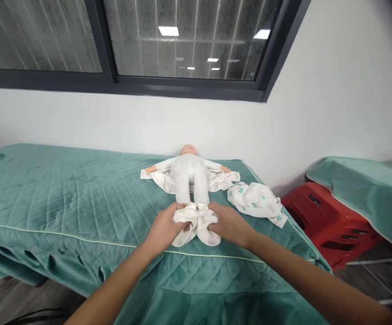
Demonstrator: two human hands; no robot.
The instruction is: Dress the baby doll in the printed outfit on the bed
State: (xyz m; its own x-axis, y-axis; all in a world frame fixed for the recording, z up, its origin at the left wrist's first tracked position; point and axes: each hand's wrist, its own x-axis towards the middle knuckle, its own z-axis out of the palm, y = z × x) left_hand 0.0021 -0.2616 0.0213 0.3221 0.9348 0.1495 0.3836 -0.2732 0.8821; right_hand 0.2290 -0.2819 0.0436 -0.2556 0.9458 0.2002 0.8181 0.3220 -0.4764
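A baby doll [189, 169] in a white suit lies on its back on the green quilted bed [63, 198], head toward the wall, arms spread over a white cloth. My left hand [163, 228] and my right hand [228, 223] are both closed on a bunched white garment [197, 221] at the doll's feet, one hand on each side. The doll's feet are hidden inside the bunched fabric.
A printed white garment [256, 201] lies crumpled on the bed to the doll's right. A red plastic stool [324, 216] stands beside the bed, next to a second green-covered bed [365, 189]. White wall and dark-framed window [131, 83] lie behind.
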